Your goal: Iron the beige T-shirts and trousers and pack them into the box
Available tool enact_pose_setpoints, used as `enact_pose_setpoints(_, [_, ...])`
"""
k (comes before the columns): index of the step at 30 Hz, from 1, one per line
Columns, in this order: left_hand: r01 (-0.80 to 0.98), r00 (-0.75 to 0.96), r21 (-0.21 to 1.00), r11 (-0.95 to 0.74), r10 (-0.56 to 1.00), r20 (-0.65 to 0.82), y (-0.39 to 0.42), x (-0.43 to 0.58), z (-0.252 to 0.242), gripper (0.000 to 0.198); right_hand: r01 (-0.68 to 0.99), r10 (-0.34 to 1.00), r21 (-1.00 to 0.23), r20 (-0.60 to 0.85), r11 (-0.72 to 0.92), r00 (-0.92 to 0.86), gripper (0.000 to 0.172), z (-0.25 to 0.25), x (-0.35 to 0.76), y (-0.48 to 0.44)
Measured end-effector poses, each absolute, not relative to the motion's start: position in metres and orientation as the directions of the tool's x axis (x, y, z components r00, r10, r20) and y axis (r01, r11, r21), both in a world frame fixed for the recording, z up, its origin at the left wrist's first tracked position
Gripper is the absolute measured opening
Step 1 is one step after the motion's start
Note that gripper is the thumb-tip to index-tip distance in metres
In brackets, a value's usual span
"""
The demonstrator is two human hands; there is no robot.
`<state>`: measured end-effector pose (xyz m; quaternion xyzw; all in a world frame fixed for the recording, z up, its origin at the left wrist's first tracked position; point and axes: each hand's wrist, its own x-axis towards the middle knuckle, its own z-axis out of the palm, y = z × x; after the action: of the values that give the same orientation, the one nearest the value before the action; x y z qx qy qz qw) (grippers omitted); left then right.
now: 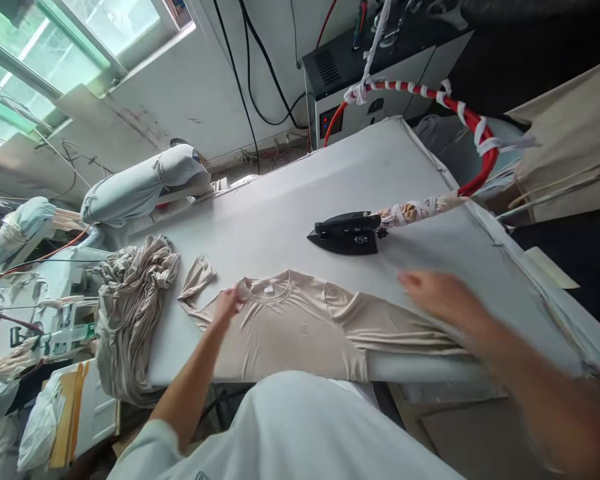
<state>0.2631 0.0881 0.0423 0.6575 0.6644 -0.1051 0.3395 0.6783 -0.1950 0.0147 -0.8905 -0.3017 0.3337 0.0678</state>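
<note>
A beige long-sleeved shirt (285, 333) lies spread on the white padded ironing table (260, 213), its neckline facing away from me. One sleeve stretches to the right; the other is folded up at the left. My left hand (229, 303) is closed on the shirt at the shoulder beside the collar. Over the right sleeve, my right hand (437, 293) is blurred by motion, and its fingers cannot be made out clearly. Beyond the shirt a black iron (347, 233) rests on the table, with its wrapped cord running right.
A heap of beige garments (135, 313) hangs over the table's left edge. A red hose (487, 160) loops above the back right, near a grey machine (355, 93). Padded pressing forms (140, 183) stand at the back left, under a window (55, 53).
</note>
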Motion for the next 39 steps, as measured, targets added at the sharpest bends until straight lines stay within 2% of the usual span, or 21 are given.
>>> enact_pose_setpoints(1, [0.883,0.16,0.42,0.208,0.709,-0.687,0.083,0.302,0.027,0.062,0.507,0.615,-0.362,-0.582,-0.782,0.532,0.045,0.006,0.653,-0.175])
enact_pose_setpoints(3, [0.769,0.289,0.561,0.307,0.615,-0.734,0.077,0.375,-0.001,0.055,0.532,0.681,-0.435,-0.557,-0.727,0.475,0.041,-0.012,0.605,-0.133])
enact_pose_setpoints(4, [0.752,0.341,0.6,0.272,0.619,-0.708,0.074,0.405,-0.011,0.051,0.535,0.699,-0.455,-0.529,-0.712,0.48,0.038,-0.02,0.587,-0.116])
enact_pose_setpoints(6, [0.781,0.419,0.623,0.044,0.704,-0.574,0.072,0.442,-0.026,0.05,0.506,0.677,-0.451,-0.45,-0.735,0.582,0.034,-0.033,0.566,-0.098])
enact_pose_setpoints(8, [0.82,0.487,0.522,-0.236,0.766,-0.42,0.073,0.454,-0.034,0.048,0.464,0.619,-0.446,-0.312,-0.765,0.721,0.038,-0.042,0.556,-0.098])
enact_pose_setpoints(10, [0.831,0.536,0.384,-0.403,0.763,-0.361,0.081,0.45,-0.037,0.044,0.556,0.69,-0.488,-0.142,-0.673,0.71,0.045,-0.048,0.542,-0.106])
enact_pose_setpoints(12, [0.841,0.538,0.294,-0.453,0.754,-0.377,0.092,0.443,-0.038,0.051,0.729,0.876,-0.544,-0.023,-0.415,0.482,0.056,-0.053,0.523,-0.11])
enact_pose_setpoints(13, [0.845,0.535,0.268,-0.463,0.744,-0.401,0.098,0.441,-0.038,0.056,0.775,0.939,-0.563,-0.008,-0.287,0.343,0.06,-0.054,0.515,-0.109])
enact_pose_setpoints(14, [0.846,0.532,0.249,-0.47,0.734,-0.422,0.103,0.44,-0.038,0.059,0.787,0.965,-0.574,-0.02,-0.224,0.26,0.06,-0.054,0.511,-0.106])
enact_pose_setpoints(15, [0.848,0.529,0.235,-0.475,0.726,-0.44,0.108,0.44,-0.038,0.062,0.785,0.965,-0.572,-0.045,-0.237,0.259,0.059,-0.053,0.515,-0.101])
enact_pose_setpoints(18, [0.846,0.529,0.223,-0.485,0.706,-0.471,0.116,0.442,-0.038,0.068,0.746,0.855,-0.469,-0.043,-0.473,0.516,0.06,-0.035,0.57,-0.075])
enact_pose_setpoints(20, [0.833,0.547,0.238,-0.499,0.683,-0.483,0.116,0.444,-0.039,0.072,0.742,0.808,-0.364,-0.052,-0.562,0.587,0.073,-0.009,0.629,-0.047])
enact_pose_setpoints(21, [0.83,0.551,0.244,-0.501,0.67,-0.498,0.116,0.446,-0.039,0.073,0.763,0.819,-0.304,-0.136,-0.57,0.557,0.077,0.007,0.655,-0.031])
enact_pose_setpoints(23, [0.827,0.554,0.257,-0.501,0.644,-0.527,0.115,0.45,-0.039,0.072,0.837,0.821,-0.206,-0.411,-0.508,0.397,0.073,0.037,0.683,-0.005])
enact_pose_setpoints(25, [0.808,0.579,0.297,-0.509,0.594,-0.558,0.121,0.453,-0.036,0.062,0.915,0.778,-0.2,-0.606,-0.351,0.166,0.065,0.058,0.669,0.005])
enact_pose_setpoints(28, [0.775,0.632,0.48,-0.411,0.484,-0.605,0.159,0.436,-0.023,0.033,0.958,0.776,-0.242,-0.63,-0.152,-0.036,0.055,0.061,0.595,-0.013])
enact_pose_setpoints(30, [0.797,0.596,0.552,-0.245,0.468,-0.653,0.198,0.399,-0.01,0.025,0.964,0.778,-0.222,-0.627,-0.144,-0.028,0.052,0.051,0.55,-0.032])
enact_pose_setpoints(32, [0.853,0.513,0.488,-0.185,0.472,-0.717,0.225,0.347,0.001,0.027,0.948,0.776,-0.16,-0.619,-0.275,0.121,0.058,0.038,0.53,-0.042])
enact_pose_setpoints(34, [0.873,0.485,0.372,-0.315,0.488,-0.725,0.225,0.295,0.007,0.033,0.887,0.761,-0.115,-0.569,-0.448,0.311,0.07,0.025,0.535,-0.036])
enact_pose_setpoints(37, [0.801,0.58,0.239,-0.549,0.614,-0.535,0.185,0.246,-0.001,0.032,0.829,0.74,-0.137,-0.545,-0.543,0.394,0.075,0.015,0.559,-0.014])
enact_pose_setpoints(39, [0.788,0.604,0.189,-0.587,0.675,-0.423,0.16,0.233,-0.013,0.034,0.817,0.726,-0.138,-0.558,-0.559,0.402,0.073,0.017,0.565,-0.002])
